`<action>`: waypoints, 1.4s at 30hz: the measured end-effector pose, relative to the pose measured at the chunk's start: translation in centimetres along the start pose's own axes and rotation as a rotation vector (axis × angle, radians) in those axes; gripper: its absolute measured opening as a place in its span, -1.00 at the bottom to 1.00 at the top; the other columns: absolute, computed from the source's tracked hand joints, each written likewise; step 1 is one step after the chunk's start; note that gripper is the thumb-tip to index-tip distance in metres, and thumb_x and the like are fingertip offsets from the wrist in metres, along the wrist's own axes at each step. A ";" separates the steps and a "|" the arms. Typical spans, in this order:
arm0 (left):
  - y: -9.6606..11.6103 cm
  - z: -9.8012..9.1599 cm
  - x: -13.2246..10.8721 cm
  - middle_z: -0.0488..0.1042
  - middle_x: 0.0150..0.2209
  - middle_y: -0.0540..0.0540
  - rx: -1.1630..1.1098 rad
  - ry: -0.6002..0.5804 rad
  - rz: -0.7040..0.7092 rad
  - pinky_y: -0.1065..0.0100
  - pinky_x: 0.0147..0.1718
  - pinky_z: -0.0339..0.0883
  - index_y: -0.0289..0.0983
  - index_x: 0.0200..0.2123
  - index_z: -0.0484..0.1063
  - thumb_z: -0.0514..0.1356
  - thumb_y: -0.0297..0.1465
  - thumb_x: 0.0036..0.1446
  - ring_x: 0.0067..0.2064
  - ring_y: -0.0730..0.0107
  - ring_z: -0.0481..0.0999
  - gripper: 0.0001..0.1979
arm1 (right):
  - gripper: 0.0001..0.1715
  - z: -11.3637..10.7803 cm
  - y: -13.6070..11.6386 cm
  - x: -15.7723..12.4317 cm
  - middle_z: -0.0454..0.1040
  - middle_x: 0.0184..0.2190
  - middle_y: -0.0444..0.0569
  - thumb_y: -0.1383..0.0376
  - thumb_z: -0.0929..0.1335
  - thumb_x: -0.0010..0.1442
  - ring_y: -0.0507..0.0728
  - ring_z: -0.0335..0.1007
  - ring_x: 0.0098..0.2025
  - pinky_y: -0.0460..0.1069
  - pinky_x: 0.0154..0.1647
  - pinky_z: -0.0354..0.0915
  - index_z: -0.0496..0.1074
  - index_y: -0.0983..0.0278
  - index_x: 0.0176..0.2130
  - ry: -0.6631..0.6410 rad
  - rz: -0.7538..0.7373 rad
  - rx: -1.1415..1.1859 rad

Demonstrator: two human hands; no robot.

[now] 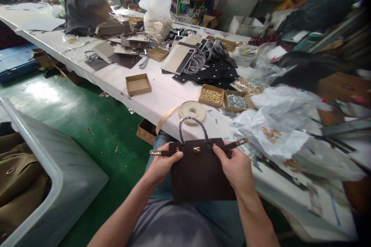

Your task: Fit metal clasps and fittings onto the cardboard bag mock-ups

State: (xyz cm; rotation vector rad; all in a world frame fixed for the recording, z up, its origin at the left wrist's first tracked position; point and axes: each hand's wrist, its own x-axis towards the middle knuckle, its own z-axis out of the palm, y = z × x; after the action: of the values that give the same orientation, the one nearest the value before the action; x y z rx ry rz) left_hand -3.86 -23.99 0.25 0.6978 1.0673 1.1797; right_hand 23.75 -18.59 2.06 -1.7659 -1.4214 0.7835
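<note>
Bag (199, 175) is held upright over the lap, front toward the camera, just short of the table (162, 96) edge.

Left hand (162, 164): closed in a pinch on the bag's upper left corner, thumb laid over the strap (235, 144). Right hand (236, 168): closed the same way on the upper right corner, thumb pressed on the strap beside the handle (180, 129) base. Fingers are tucked behind the panel (not seen there).

Clasp (197, 149) is seen between the two thumbs. One gold strap tip (155, 153) juts out past the left hand; the other sticks up past the right hand.

Just beyond the hands, a tape roll (193, 112) lies at the table edge, its loose tail hanging over. Farther beyond the right hand are two open boxes, gold studs (211, 95) and silver hardware (237, 101). Plastic bags (275, 131) are heaped to the right of the right hand. A bin (58, 185) stands well left of the left hand.

Risks, as judged:
- The bag is gripped at the top corners only, so a slackened pinch could let it slide off the lap to the floor.
- The strap ends hang free, so a tip could be snagged on the plastic bags or the table edge if the bag is swung right.
- The handle stands close to the tape roll, so a lift forward could catch the roll and drag it off by its tail.
- The open boxes could be upset by a wide sweep of the right hand.
</note>
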 end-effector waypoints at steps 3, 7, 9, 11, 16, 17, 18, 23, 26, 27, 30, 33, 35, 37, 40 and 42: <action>-0.3 0.2 -0.2 0.74 -0.05 -0.17 0.020 0.018 0.017 0.22 -0.02 0.49 -0.24 0.01 0.74 0.56 -0.19 0.23 -0.06 0.13 0.66 -0.64 | -0.44 0.6 -0.4 -0.4 0.77 0.02 0.21 -0.15 0.51 0.32 0.50 0.71 0.10 0.32 0.22 0.51 0.74 0.20 0.04 0.066 -0.096 -0.125; -0.5 0.3 -0.4 0.75 -0.06 -0.18 0.009 0.076 -0.009 0.21 -0.03 0.50 -0.23 -0.01 0.76 0.59 -0.19 0.18 -0.07 0.11 0.68 -0.63 | -0.41 1.2 -0.2 -0.3 0.76 0.03 0.22 -0.16 0.49 0.34 0.51 0.69 0.14 0.33 0.24 0.49 0.73 0.19 0.09 0.053 -0.106 -0.191; -0.4 0.2 -0.4 0.76 -0.02 -0.21 -0.030 0.082 -0.046 0.17 0.02 0.53 -0.24 -0.01 0.77 0.60 -0.18 0.16 -0.04 0.07 0.70 -0.60 | -0.33 1.1 0.1 0.0 0.77 0.00 0.21 -0.19 0.50 0.32 0.50 0.71 0.09 0.34 0.22 0.51 0.70 0.19 0.17 -0.008 -0.031 -0.179; 0.0 0.0 -0.5 0.76 0.04 -0.24 -0.082 0.063 -0.076 0.13 0.11 0.54 -0.26 0.02 0.76 0.61 -0.17 0.16 0.03 0.03 0.71 -0.57 | -0.25 0.8 0.4 0.3 0.76 0.04 0.19 -0.22 0.50 0.31 0.49 0.71 0.09 0.33 0.24 0.50 0.66 0.17 0.26 -0.028 0.006 -0.169; 0.9 0.4 -0.6 0.73 0.11 -0.31 -0.280 -0.065 -0.174 0.07 0.19 0.56 -0.29 0.12 0.71 0.52 -0.03 0.30 0.12 -0.04 0.72 -0.48 | -0.11 0.0 -0.3 -0.3 0.65 0.21 0.31 -0.24 0.47 0.39 0.48 0.62 0.17 0.38 0.31 0.46 0.51 0.26 0.42 0.081 -0.157 -0.221; 0.9 0.7 -0.6 0.73 0.12 -0.33 -0.324 -0.099 -0.191 0.06 0.20 0.57 -0.30 0.14 0.70 0.47 0.01 0.34 0.14 -0.06 0.72 -0.46 | -0.07 -0.1 -0.7 -0.8 0.59 0.25 0.37 -0.21 0.49 0.40 0.51 0.56 0.25 0.42 0.35 0.42 0.46 0.32 0.45 0.164 -0.236 -0.252; 1.0 0.9 -0.6 0.72 0.14 -0.35 -0.361 -0.132 -0.202 0.05 0.21 0.58 -0.31 0.15 0.69 0.43 0.04 0.38 0.17 -0.08 0.72 -0.43 | -0.04 -0.2 -1.2 -1.6 0.54 0.30 0.42 -0.16 0.51 0.40 0.54 0.49 0.32 0.46 0.40 0.37 0.41 0.37 0.48 0.265 -0.321 -0.290; 0.5 2.0 -0.6 0.68 0.17 -0.42 -0.426 -0.233 -0.198 0.00 0.27 0.54 -0.36 0.27 0.61 0.26 0.10 0.49 0.27 -0.16 0.66 -0.34 | 0.01 0.6 -4.7 -7.6 0.49 0.28 0.36 0.07 0.60 0.37 0.52 0.51 0.27 0.43 0.32 0.47 0.27 0.25 0.57 0.369 -0.631 -0.354; 0.4 2.5 -0.8 0.66 0.19 -0.42 -0.414 -0.297 -0.176 -0.04 0.29 0.52 -0.31 0.36 0.55 0.30 0.16 0.44 0.31 -0.21 0.63 -0.26 | 0.02 2.3 -6.2 -10.4 0.41 0.38 0.29 -0.02 0.56 0.40 0.52 0.48 0.33 0.41 0.30 0.53 0.19 0.13 0.61 0.015 -0.620 -0.342; 0.5 2.7 -0.9 0.65 0.21 -0.41 -0.390 -0.334 -0.162 -0.06 0.31 0.50 -0.29 0.39 0.52 0.35 0.16 0.39 0.33 -0.23 0.61 -0.22 | 0.06 2.8 -6.4 -10.8 0.38 0.41 0.30 -0.04 0.55 0.39 0.53 0.46 0.35 0.43 0.30 0.53 0.15 0.13 0.62 -0.057 -0.583 -0.361; 0.9 3.0 -1.0 0.61 0.27 -0.39 -0.243 -0.457 -0.110 -0.12 0.42 0.37 -0.26 0.45 0.47 0.52 0.11 0.22 0.40 -0.31 0.51 -0.09 | 0.05 3.7 -6.5 -10.6 0.39 0.38 0.28 0.01 0.56 0.37 0.54 0.50 0.30 0.43 0.21 0.58 0.14 0.13 0.60 -0.105 -0.490 -0.461; 1.4 3.3 -0.9 0.52 0.38 -0.37 -0.163 -0.601 -0.123 -0.14 0.46 0.30 -0.21 0.50 0.43 0.65 0.09 0.01 0.47 -0.38 0.41 0.09 | -0.13 3.3 -6.5 -10.0 0.45 0.26 0.22 0.20 0.50 0.36 0.49 0.60 0.15 0.33 0.01 0.67 0.26 0.12 0.53 -0.097 -0.402 -0.555; 1.6 3.5 -0.9 0.47 0.43 -0.37 -0.157 -0.679 -0.163 -0.16 0.41 0.36 -0.16 0.53 0.38 0.71 0.08 -0.15 0.46 -0.40 0.41 0.24 | -0.18 2.7 -6.8 -10.0 0.47 0.21 0.20 0.33 0.43 0.34 0.44 0.64 0.09 0.25 -0.09 0.69 0.28 0.14 0.51 -0.097 -0.356 -0.586; 2.0 3.8 -0.8 0.46 0.43 -0.39 -0.118 -0.722 -0.157 -0.16 0.38 0.40 -0.16 0.53 0.38 0.72 0.11 -0.23 0.43 -0.40 0.45 0.29 | -0.15 1.8 -7.4 -10.4 0.48 0.22 0.20 0.41 0.37 0.32 0.43 0.64 0.13 0.21 -0.12 0.69 0.28 0.16 0.52 -0.104 -0.347 -0.586; 2.6 4.3 -0.8 0.49 0.40 -0.42 -0.081 -0.767 -0.081 -0.14 0.43 0.33 -0.23 0.47 0.46 0.55 0.31 -0.06 0.39 -0.35 0.51 0.17 | -0.24 -0.1 -8.0 -11.0 0.52 0.25 0.18 0.39 0.35 0.40 0.41 0.63 0.21 0.21 0.03 0.67 0.32 0.14 0.51 -0.050 -0.382 -0.552; 2.8 4.8 -0.6 0.54 0.35 -0.44 -0.103 -0.764 -0.038 -0.13 0.43 0.33 -0.27 0.42 0.52 0.29 0.43 0.16 0.37 -0.31 0.54 0.07 | -0.40 -1.9 -8.0 -11.3 0.57 0.24 0.15 0.34 0.36 0.47 0.36 0.63 0.21 0.22 0.20 0.61 0.43 0.13 0.43 0.029 -0.433 -0.505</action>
State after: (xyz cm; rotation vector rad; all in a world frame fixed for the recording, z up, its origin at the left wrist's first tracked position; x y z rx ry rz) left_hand -0.57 -23.34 4.70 0.9357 0.3726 0.8105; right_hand 18.67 -28.90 9.98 -1.7067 -2.0137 0.1734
